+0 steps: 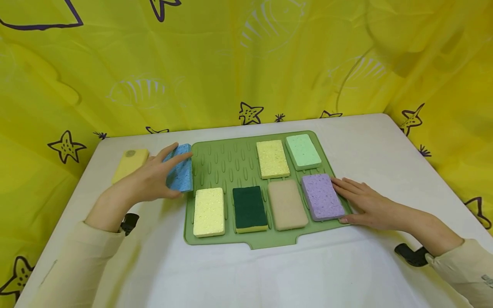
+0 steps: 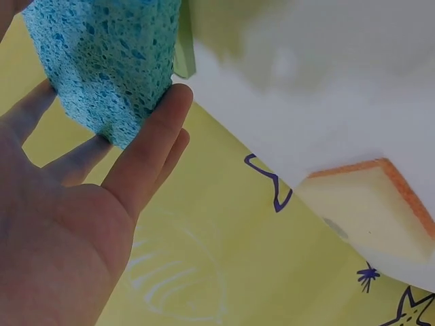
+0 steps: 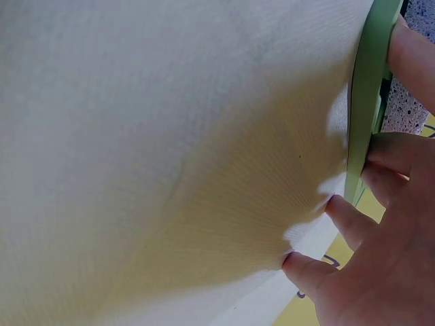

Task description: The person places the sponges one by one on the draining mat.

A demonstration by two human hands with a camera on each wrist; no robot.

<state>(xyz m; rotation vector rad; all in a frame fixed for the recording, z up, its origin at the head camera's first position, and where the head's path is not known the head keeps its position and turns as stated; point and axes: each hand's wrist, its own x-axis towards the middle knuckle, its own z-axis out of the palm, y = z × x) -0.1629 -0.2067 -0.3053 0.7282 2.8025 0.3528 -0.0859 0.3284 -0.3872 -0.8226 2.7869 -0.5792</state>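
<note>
A blue porous sponge (image 1: 181, 169) is held by my left hand (image 1: 154, 175), thumb at its near end and fingers at its far end. It stands tilted at the left edge of a green ridged mat (image 1: 215, 164); the left wrist view shows the sponge's face (image 2: 109, 61) close up. My right hand (image 1: 369, 205) lies with fingers extended at the mat's right edge, beside a purple sponge (image 1: 322, 196). In the right wrist view, some fingertips (image 3: 340, 210) press into the white cloth and others touch the mat's rim (image 3: 367, 88).
On the mat lie a pale yellow sponge (image 1: 209, 211), a dark green scouring sponge (image 1: 249, 208), a beige sponge (image 1: 286, 204), a yellow sponge (image 1: 272, 159) and a mint sponge (image 1: 303, 151). Left of the mat, a yellow sponge with a grey spot (image 1: 129, 164) lies on the white cloth (image 1: 239, 278).
</note>
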